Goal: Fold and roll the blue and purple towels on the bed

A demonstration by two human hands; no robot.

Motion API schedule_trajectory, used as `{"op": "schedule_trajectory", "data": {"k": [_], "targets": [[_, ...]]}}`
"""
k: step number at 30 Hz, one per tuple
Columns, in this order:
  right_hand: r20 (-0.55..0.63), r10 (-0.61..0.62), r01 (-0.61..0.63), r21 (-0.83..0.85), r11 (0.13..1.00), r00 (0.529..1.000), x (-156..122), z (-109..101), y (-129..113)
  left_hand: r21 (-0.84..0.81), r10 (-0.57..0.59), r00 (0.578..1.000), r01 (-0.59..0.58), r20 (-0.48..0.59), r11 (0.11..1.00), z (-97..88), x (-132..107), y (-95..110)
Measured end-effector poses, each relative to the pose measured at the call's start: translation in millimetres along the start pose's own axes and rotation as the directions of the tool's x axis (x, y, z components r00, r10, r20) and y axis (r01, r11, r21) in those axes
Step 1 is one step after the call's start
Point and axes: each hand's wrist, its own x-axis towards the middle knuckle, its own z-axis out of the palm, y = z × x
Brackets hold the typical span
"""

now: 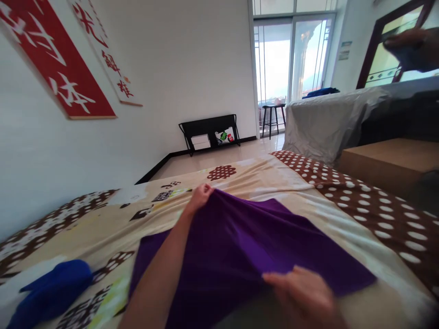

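Observation:
A purple cloth (219, 256) lies partly spread over a patterned blanket (254, 176), its middle lifted into folds. My left hand (203, 195) is closed on the cloth's far edge, raising it, with the forearm stretched across the left part of the cloth. Nearer to me, my right hand (302, 292) pinches the front edge, thumb and finger pressed together; motion blurs it. A stretched fold runs between the two hands. On the left, a crumpled blue cloth (56, 288) rests on the blanket, apart from both hands.
At the upper right another person's hand (414, 41) holds a bluish cloth. Below it stand a sheet-covered piece of furniture (318, 123) and a brown box (387, 155). A black rack (207, 125) is against the far wall; a stool (273, 114) stands by the glass door.

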Motion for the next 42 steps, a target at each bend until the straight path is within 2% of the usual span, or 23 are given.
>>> {"op": "schedule_trajectory", "data": {"k": [1, 3, 5, 8, 10, 13, 17, 19, 22, 24, 27, 30, 33, 36, 38, 39, 40, 42], "targets": [[-0.09, 0.015, -0.008, 0.076, 0.997, 0.996, 27, -19, 4, -0.075, 0.001, 0.998, -0.005, -0.061, 0.997, -29.4, 0, 13], [-0.145, 0.117, -0.086, 0.207, 0.975, 0.982, 85, -58, 10, -0.213, -0.005, 0.982, -0.036, -0.187, 0.976, -92.3, -4, 41], [-0.275, 0.199, -0.109, 0.311, 0.944, 0.941, 142, -91, 15, -0.315, -0.011, 0.959, -0.082, -0.284, 0.945, -152.2, -15, 71], [-0.355, 0.207, -0.019, 0.467, 0.884, 0.912, 213, -119, 24, -0.386, -0.024, 0.918, -0.143, -0.397, 0.911, -220.1, -38, 113], [-0.325, 0.221, -0.005, 0.553, 0.833, 0.919, 246, -127, 29, -0.388, -0.026, 0.891, -0.171, -0.453, 0.906, -249.2, -53, 136], [-0.239, 0.27, -0.064, 0.627, 0.776, 0.933, 273, -134, 36, -0.348, -0.006, 0.877, -0.184, -0.48, 0.919, -279.0, -70, 158], [-0.15, 0.314, -0.134, 0.678, 0.723, 0.937, 288, -139, 43, -0.198, 0.014, 0.892, -0.116, -0.452, 0.973, -310.7, -77, 165], [-0.121, 0.357, -0.164, 0.723, 0.671, 0.926, 294, -137, 50, -0.202, -0.003, 0.904, -0.092, -0.428, 0.975, -320.5, -75, 162], [-0.044, 0.389, -0.213, 0.777, 0.592, 0.92, 305, -124, 68, -0.272, -0.057, 0.911, -0.062, -0.409, 0.96, -317.1, -66, 149], [0.022, 0.401, -0.263, 0.788, 0.557, 0.916, 312, -108, 84, -0.303, -0.127, 0.9, -0.006, -0.418, 0.953, -301.8, -57, 135], [0.101, 0.413, -0.324, 0.793, 0.516, 0.905, 321, -78, 110, -0.329, -0.194, 0.866, 0.037, -0.46, 0.944, -269.3, -38, 109], [0.117, 0.387, -0.316, 0.804, 0.504, 0.915, 328, -54, 133, -0.339, -0.176, 0.831, -0.016, -0.528, 0.941, -245.2, -19, 93], [0.082, 0.339, -0.252, 0.831, 0.495, 0.937, 332, -49, 143, -0.322, -0.1, 0.798, -0.122, -0.594, 0.939, -237.1, -14, 97], [0.044, 0.303, -0.194, 0.853, 0.485, 0.952, 321, -55, 143, -0.25, 0.006, 0.735, -0.238, -0.678, 0.939, -226.5, -37, 110], [0.04, 0.299, -0.187, 0.856, 0.482, 0.953, 296, -56, 141, -0.145, 0.078, 0.672, -0.269, -0.736, 0.952, -207.4, -69, 109], [0.041, 0.315, -0.204, 0.839, 0.504, 0.948, 277, -54, 141, -0.086, 0.103, 0.654, -0.251, -0.749, 0.964, -193.7, -89, 102], [0.04, 0.342, -0.23, 0.812, 0.536, 0.939, 253, -50, 141, -0.034, 0.114, 0.66, -0.208, -0.743, 0.978, -177.8, -112, 91], [0.03, 0.416, -0.316, 0.702, 0.638, 0.909, 191, -39, 143, 0.011, 0.064, 0.729, -0.077, -0.681, 0.997, -142.0, -163, 53]]}}
